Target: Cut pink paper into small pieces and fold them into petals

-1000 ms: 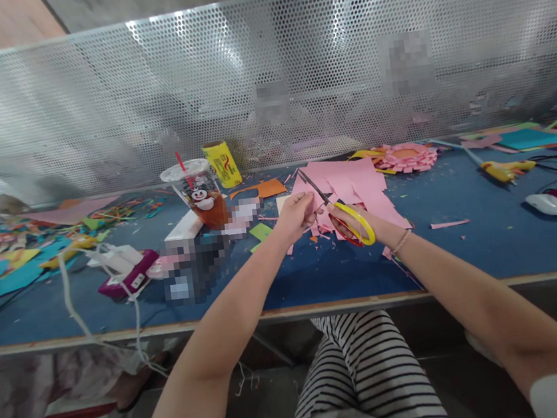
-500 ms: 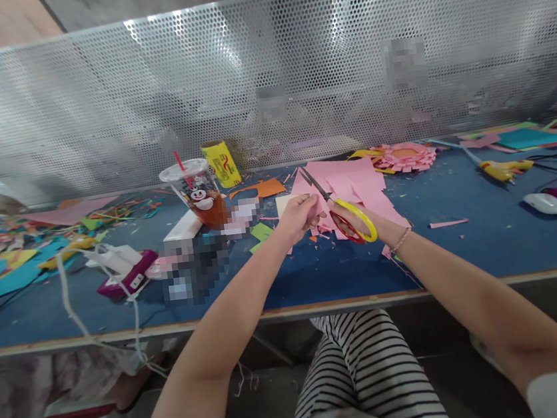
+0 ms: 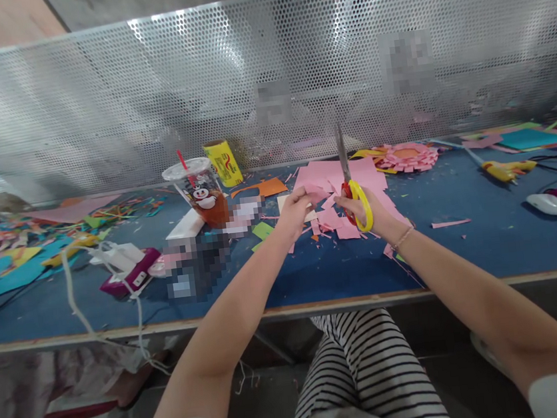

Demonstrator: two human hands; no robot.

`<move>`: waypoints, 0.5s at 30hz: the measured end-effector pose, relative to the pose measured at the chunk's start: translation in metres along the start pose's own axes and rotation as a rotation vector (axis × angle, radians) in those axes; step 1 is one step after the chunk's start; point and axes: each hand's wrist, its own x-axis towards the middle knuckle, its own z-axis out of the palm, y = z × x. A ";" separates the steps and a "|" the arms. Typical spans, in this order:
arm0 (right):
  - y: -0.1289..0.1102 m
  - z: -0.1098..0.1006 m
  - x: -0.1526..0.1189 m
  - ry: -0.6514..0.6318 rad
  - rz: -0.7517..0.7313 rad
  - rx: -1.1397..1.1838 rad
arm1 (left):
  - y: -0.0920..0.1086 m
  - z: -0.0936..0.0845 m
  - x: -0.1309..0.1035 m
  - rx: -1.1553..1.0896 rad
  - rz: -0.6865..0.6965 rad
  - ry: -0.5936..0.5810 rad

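Scissors (image 3: 360, 205) with a red and yellow handle are in my right hand (image 3: 372, 210), their blades together and pointing up and away. My left hand (image 3: 297, 212) pinches a small pink paper piece (image 3: 315, 192), a short distance left of the scissors. Beneath and beyond both hands, pink paper sheets (image 3: 372, 175) lie on the blue table, with cut pink pieces (image 3: 329, 219) and thin scraps nearer me. A cream paper piece shows partly behind my left hand.
A drink cup (image 3: 201, 194) and yellow tube (image 3: 224, 164) stand left of the hands. A pink paper rosette (image 3: 407, 157) and yellow glue gun (image 3: 505, 170) lie right. Purple power strip (image 3: 132, 272) and cables sit left. A perforated metal screen (image 3: 253, 71) rises behind.
The scissors have swung from pointing left toward my left hand to pointing upward, and their blades have closed. My hands are slightly farther apart, uncovering the pink pieces between them.
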 end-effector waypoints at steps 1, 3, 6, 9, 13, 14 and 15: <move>0.001 0.000 0.000 -0.005 -0.007 0.049 | -0.002 -0.002 0.001 0.077 0.058 -0.027; 0.002 0.002 0.001 -0.038 -0.019 0.161 | -0.004 -0.006 0.002 0.179 0.203 -0.062; 0.008 0.006 0.005 -0.031 -0.032 0.304 | -0.004 -0.010 0.002 0.317 0.329 -0.130; 0.014 0.007 0.013 0.004 -0.059 0.385 | -0.004 -0.009 0.002 0.442 0.387 -0.172; 0.017 0.004 0.019 -0.005 -0.074 0.391 | -0.005 -0.007 0.002 0.455 0.373 -0.217; 0.016 0.003 0.019 0.002 -0.074 0.375 | -0.005 -0.007 0.002 0.445 0.360 -0.223; 0.014 0.003 0.018 0.009 -0.072 0.348 | -0.006 -0.006 0.002 0.431 0.343 -0.227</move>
